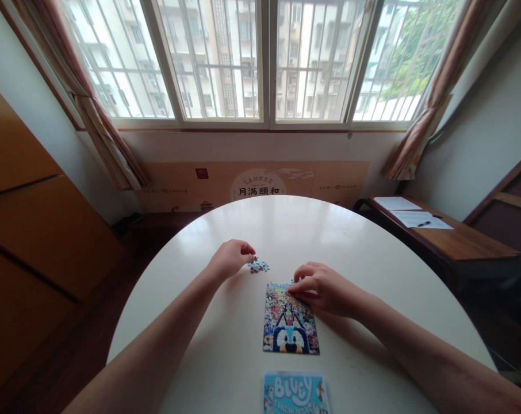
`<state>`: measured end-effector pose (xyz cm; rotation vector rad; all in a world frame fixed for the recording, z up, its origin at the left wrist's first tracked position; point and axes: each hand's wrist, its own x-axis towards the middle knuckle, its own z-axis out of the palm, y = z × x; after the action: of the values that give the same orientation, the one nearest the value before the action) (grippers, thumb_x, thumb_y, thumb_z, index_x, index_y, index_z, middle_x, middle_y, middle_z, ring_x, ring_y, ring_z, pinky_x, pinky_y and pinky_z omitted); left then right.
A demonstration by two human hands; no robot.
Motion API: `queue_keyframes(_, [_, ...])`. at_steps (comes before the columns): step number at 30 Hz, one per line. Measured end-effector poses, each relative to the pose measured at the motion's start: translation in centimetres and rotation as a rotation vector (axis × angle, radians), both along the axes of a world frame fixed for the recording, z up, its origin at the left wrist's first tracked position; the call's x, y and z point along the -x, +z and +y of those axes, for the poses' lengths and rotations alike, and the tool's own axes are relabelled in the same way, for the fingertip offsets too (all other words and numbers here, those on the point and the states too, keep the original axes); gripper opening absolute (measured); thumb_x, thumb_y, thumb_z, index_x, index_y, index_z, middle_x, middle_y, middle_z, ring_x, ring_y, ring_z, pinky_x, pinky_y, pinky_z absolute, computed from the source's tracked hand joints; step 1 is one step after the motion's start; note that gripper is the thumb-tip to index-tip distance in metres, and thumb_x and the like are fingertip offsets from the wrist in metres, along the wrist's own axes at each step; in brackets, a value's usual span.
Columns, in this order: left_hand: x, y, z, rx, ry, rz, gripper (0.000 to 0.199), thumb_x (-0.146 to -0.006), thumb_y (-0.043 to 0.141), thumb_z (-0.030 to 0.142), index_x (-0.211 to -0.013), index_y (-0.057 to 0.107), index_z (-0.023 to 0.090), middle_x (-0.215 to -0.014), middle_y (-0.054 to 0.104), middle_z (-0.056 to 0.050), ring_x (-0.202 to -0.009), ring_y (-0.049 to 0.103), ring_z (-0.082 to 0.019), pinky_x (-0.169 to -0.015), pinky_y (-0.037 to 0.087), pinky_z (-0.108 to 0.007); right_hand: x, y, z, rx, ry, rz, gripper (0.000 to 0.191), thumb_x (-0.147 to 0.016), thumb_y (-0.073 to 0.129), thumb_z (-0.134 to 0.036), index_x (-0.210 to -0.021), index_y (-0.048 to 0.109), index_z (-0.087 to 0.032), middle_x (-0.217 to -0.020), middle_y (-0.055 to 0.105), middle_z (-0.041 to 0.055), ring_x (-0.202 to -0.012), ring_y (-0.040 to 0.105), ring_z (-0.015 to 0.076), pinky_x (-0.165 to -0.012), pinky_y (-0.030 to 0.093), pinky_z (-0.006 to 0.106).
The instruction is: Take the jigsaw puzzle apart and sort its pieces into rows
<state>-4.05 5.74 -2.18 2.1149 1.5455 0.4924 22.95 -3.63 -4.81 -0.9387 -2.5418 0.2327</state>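
A jigsaw puzzle (286, 319) with a blue cartoon dog at its lower edge lies flat on the white round table (226, 356). Most of its area is filled with small multicoloured figures. My right hand (323, 287) rests over its upper right corner, the fingers curled and their tips touching the surface there; whether a piece is under them is hidden. Left of that, beyond the puzzle's top edge, sits a small heap of loose light-blue puzzle pieces (259, 266). At the heap's left side my left hand (232, 257) pinches a puzzle piece (255, 258) between thumb and fingers.
A light-blue box (295, 394) lettered "BLUEY" lies at the near edge of view, below the puzzle. To the right stands a wooden side table (467, 238) with papers (420, 218) and pens. Barred windows and curtains are behind, and a wooden cabinet (36, 230) is at left.
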Motion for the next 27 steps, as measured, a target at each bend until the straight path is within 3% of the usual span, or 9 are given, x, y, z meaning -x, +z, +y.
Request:
queue_keyframes(11, [-0.5, 0.5, -0.8, -0.161, 0.012, 0.211, 0.019, -0.083, 0.059, 0.023, -0.093, 0.075, 0.021, -0.096, 0.075, -0.005, -0.084, 0.067, -0.021, -0.072, 0.047, -0.028, -0.1, 0.0, 0.0, 0.036, -0.042, 0.085, 0.025, -0.088, 0.064, -0.019, -0.11, 0.073, -0.026, -0.101, 0.072, 0.0059, -0.091, 0.063, 0.0199, -0.082, 0.049, 0.035])
queue_keyframes(16, [-2.9, 0.4, -3.3, -0.347, -0.16, 0.165, 0.019, -0.088, 0.056, 0.023, -0.089, 0.075, 0.02, -0.093, 0.072, -0.005, -0.081, 0.064, -0.02, -0.073, 0.048, -0.031, -0.5, -0.4, 0.3, 0.043, -0.278, 0.175, 0.028, -0.089, 0.06, -0.02, -0.114, 0.071, -0.024, -0.106, 0.071, 0.0076, -0.096, 0.063, 0.0224, -0.086, 0.05, 0.038])
queue_keyframes(21, [-5.9, -1.7, -6.0, -0.395, -0.384, 0.113, 0.02, -0.086, 0.064, 0.031, -0.101, 0.074, 0.022, -0.101, 0.069, -0.007, -0.096, 0.06, -0.024, -0.086, 0.048, -0.037, -0.7, 0.0, 0.3, 0.092, -0.428, 0.086, 0.021, -0.089, 0.059, -0.027, -0.103, 0.074, -0.022, -0.098, 0.072, 0.0075, -0.093, 0.064, 0.0233, -0.084, 0.048, 0.038])
queue_keyframes(27, [-6.7, -3.0, -6.2, -0.411, -0.445, 0.139, 0.017, -0.083, 0.067, 0.035, -0.092, 0.072, 0.021, -0.105, 0.067, -0.008, -0.099, 0.056, -0.026, -0.092, 0.045, -0.04, -0.8, 1.7, -0.5, 0.217, -0.5, -0.043, 0.022, -0.087, 0.059, -0.034, -0.092, 0.076, -0.022, -0.09, 0.072, 0.0073, -0.087, 0.064, 0.0231, -0.078, 0.046, 0.034])
